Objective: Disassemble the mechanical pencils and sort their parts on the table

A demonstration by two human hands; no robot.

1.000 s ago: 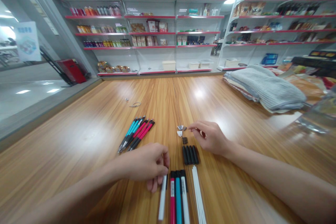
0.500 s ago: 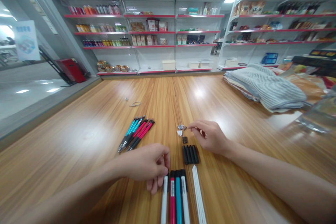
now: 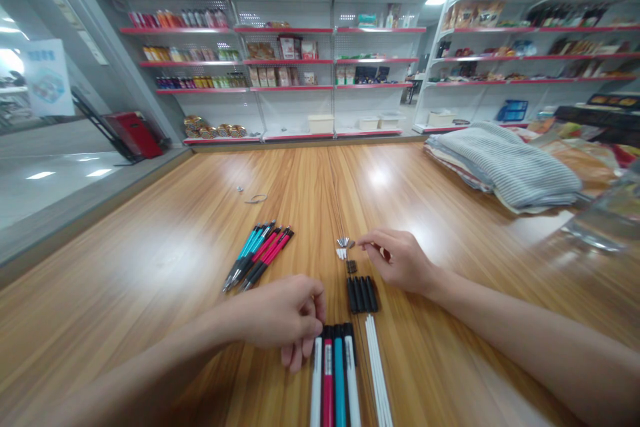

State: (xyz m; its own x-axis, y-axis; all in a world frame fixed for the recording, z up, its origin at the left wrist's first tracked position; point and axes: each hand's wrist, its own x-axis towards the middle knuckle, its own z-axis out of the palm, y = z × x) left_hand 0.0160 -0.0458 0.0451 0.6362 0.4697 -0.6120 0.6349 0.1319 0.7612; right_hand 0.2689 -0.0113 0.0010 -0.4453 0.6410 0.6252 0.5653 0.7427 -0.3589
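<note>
My left hand (image 3: 287,317) pinches the black top end of a white pen barrel (image 3: 316,380), which lies on the table at the left end of a row. Beside it are a pink barrel (image 3: 328,380), a teal barrel (image 3: 340,380) and another white barrel (image 3: 352,380). My right hand (image 3: 395,257) rests on the table, thumb and forefinger close together by the small metal pen tips (image 3: 343,242); anything between them is too small to make out. Nearby lie small white pieces (image 3: 341,253), small dark pieces (image 3: 351,267), black grips (image 3: 362,295) and thin white refills (image 3: 379,373).
Several whole pens (image 3: 257,253) lie in a group left of the middle. Beyond them are a loop-shaped piece (image 3: 257,199) and a tiny metal piece (image 3: 239,189). Folded cloth (image 3: 510,167) and a clear container (image 3: 607,213) sit at right. Stocked shelves (image 3: 285,87) stand behind the table.
My left hand has shifted slightly right with the white barrel, narrowing the gap to the pink barrel. My right hand stays in nearly the same place.
</note>
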